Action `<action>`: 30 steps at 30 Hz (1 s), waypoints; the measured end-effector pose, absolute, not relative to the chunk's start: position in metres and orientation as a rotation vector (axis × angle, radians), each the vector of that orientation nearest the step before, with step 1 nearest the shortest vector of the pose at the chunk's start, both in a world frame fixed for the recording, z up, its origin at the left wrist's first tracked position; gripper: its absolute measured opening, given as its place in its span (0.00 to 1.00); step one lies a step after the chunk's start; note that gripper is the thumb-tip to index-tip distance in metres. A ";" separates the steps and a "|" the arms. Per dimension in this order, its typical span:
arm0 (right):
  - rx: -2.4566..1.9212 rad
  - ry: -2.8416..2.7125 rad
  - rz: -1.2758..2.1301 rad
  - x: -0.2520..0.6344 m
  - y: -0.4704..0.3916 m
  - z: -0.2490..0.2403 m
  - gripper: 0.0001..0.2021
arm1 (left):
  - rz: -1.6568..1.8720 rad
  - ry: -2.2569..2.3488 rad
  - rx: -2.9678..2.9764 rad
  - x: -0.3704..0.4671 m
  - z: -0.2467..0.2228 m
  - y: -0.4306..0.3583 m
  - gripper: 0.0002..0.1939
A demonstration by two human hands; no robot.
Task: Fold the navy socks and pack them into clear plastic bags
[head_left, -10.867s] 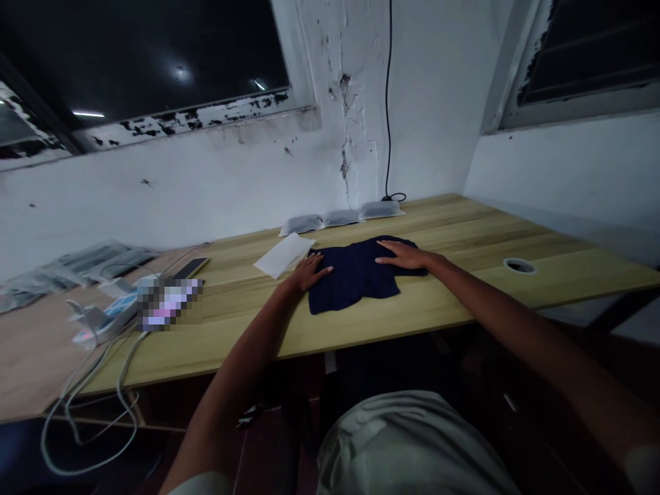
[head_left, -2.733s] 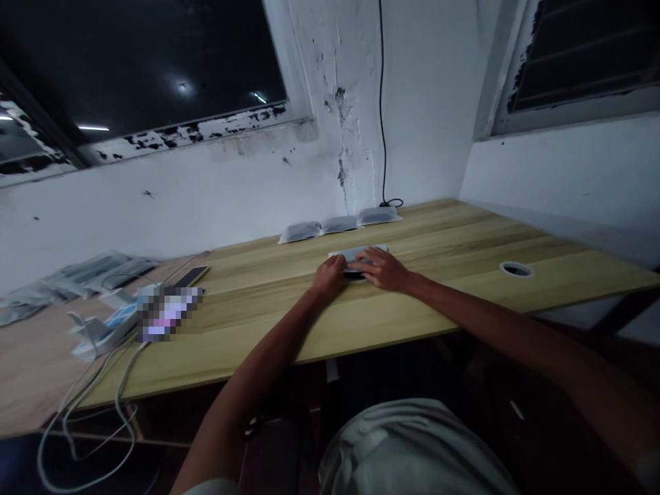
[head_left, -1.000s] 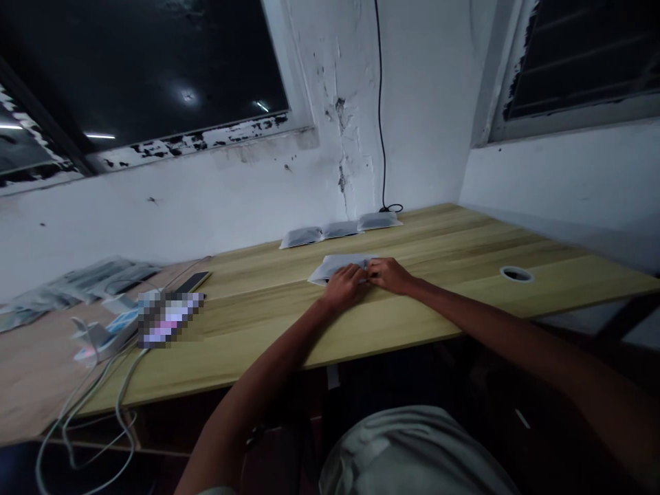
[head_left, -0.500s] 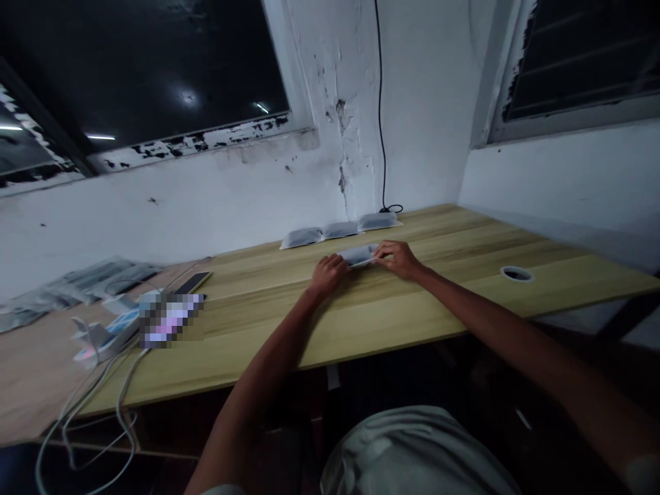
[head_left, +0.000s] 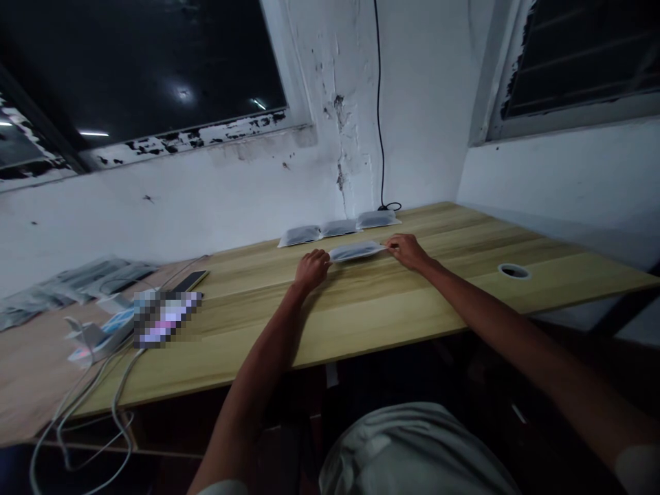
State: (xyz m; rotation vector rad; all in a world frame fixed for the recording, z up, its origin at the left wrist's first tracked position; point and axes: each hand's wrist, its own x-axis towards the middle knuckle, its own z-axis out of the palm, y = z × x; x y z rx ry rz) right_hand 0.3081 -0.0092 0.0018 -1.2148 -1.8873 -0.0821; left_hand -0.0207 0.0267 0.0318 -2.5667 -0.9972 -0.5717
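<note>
A flat, frosted plastic pouch [head_left: 357,251] with something dark inside is stretched between my hands, low over the wooden table [head_left: 361,302]. My left hand [head_left: 312,269] pinches its left end. At the opposite end, my right hand [head_left: 405,250] grips the corner between thumb and fingers. Behind it, three similar pouches lie in a row along the wall: a left one [head_left: 300,236], a middle one [head_left: 339,228] and a right one [head_left: 378,219].
To the left are a power strip [head_left: 106,337] with white cables, a phone with a blurred lit screen [head_left: 170,322] and a dark phone [head_left: 190,282]. More grey pouches [head_left: 77,283] are piled beyond them. A round cable hole [head_left: 514,271] sits at the right.
My hands have moved apart, each to its own side. The pouch, partly covered by my fingers before, now shows its full length, held by both ends.
</note>
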 end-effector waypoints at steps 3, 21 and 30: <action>-1.375 -1.920 -0.089 0.308 -0.007 -0.005 0.08 | -0.550 -0.972 -2.614 -0.017 0.024 0.020 0.06; -1.267 -2.208 -0.177 0.281 -0.024 -0.008 0.13 | -0.422 -0.789 -2.768 0.015 0.021 -0.022 0.06; -1.094 -2.217 0.162 0.282 -0.028 -0.008 0.12 | -0.617 -0.597 -2.781 0.017 0.016 -0.021 0.13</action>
